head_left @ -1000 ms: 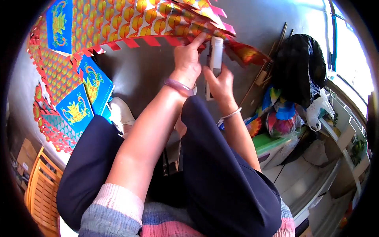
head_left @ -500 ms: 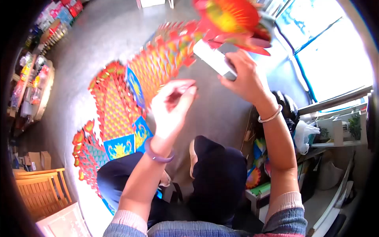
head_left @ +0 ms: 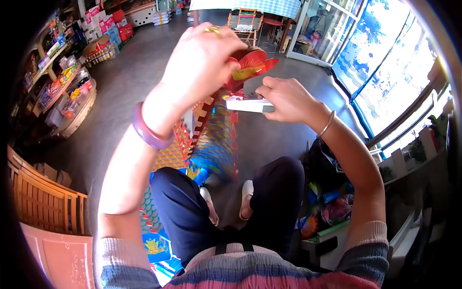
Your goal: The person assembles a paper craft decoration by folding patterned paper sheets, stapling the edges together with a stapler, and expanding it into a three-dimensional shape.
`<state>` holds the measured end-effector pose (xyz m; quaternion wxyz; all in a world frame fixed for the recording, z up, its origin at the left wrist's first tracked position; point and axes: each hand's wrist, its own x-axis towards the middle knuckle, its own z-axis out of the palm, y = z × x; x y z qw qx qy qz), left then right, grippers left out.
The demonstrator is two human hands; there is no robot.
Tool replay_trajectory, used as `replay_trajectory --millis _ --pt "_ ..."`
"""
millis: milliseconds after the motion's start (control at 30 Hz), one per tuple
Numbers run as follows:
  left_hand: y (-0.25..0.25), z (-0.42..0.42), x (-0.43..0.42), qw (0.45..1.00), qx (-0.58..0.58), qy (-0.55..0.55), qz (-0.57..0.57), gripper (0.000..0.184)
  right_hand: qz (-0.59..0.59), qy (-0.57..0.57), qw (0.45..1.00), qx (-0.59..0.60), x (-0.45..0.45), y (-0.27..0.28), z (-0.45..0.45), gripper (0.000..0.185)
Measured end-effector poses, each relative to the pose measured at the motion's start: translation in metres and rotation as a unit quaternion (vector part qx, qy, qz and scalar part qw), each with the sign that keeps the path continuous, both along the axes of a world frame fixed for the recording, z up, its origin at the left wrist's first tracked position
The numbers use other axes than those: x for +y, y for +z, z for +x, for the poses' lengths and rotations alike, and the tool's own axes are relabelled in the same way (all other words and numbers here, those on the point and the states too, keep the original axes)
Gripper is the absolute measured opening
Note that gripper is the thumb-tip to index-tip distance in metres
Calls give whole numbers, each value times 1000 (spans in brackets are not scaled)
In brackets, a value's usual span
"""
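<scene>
A red and yellow paper piece with curved, petal-like edges (head_left: 251, 67) is raised in front of me. My left hand (head_left: 204, 55) pinches its left side, fingers closed. My right hand (head_left: 288, 100) is closed round a white, stapler-like tool (head_left: 248, 104), whose far end reaches the lower part of the red piece. Whether the tool bites the paper is unclear. Below hangs a long paper body with colourful printed scales (head_left: 216, 139) and red notched edges, running down to the floor at my left leg. A blue panel with a yellow figure (head_left: 156, 246) lies beside that leg.
Shelves of packaged goods (head_left: 67, 96) stand at the left, with a wooden slatted chair (head_left: 45, 192) nearer me. A chair (head_left: 245, 21) and a cloth-covered table (head_left: 269, 6) are ahead. Bags and colourful items (head_left: 332, 207) crowd my right side, near the windows.
The view has tilted up. My left hand has moved up and taken hold of the red paper piece, and the tool has swung to nearly level. The scaled body now hangs between my hands and knees.
</scene>
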<state>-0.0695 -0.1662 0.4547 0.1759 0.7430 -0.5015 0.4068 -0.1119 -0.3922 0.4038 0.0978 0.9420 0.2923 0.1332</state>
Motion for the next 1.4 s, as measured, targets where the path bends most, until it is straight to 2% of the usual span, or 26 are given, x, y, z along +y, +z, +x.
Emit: replay_trajectory --millis 100,200,333,467,667,767,867,967,1067,1133,1200,1267,1333,1400 --pt "5 -4 19 998 52 -24 -29 23 0 10 1000 -1 5 5 -7 35" --pt "3 -8 34 998 64 -2 -11 28 4 27 1000 -10 4 6 -6 34" --pt "2 -20 39 996 -38 81 31 37 -19 23 1000 -3 10 14 -8 31" --pt "12 -31 35 988 -123 89 17 35 -31 43 999 2 14 29 -8 33" --pt "12 -32 27 971 -149 160 95 32 -75 40 996 6 10 31 -12 33" --pt "9 -39 14 966 -117 185 135 26 -79 36 996 12 11 24 -15 34" --pt "6 -39 13 969 -43 177 167 20 -7 23 996 81 7 14 -16 35" --pt "1 -32 21 973 59 136 175 18 136 21 981 140 -4 8 -22 36" --pt "-6 -32 24 967 84 157 184 18 223 55 962 147 -17 -17 -9 39" --pt "-8 -35 21 958 74 172 216 18 379 -28 906 187 -15 -39 -13 43" --pt "-17 -28 22 961 43 146 230 19 549 -69 802 224 -2 -64 -18 51" --pt "-16 -28 18 957 29 149 246 16 600 -43 792 108 23 -89 -18 54" --pt "-14 -30 14 957 25 125 262 14 609 -35 792 -4 53 -87 -33 52" --pt "-9 -33 10 957 31 75 279 12 680 -56 726 84 65 -84 -29 47"
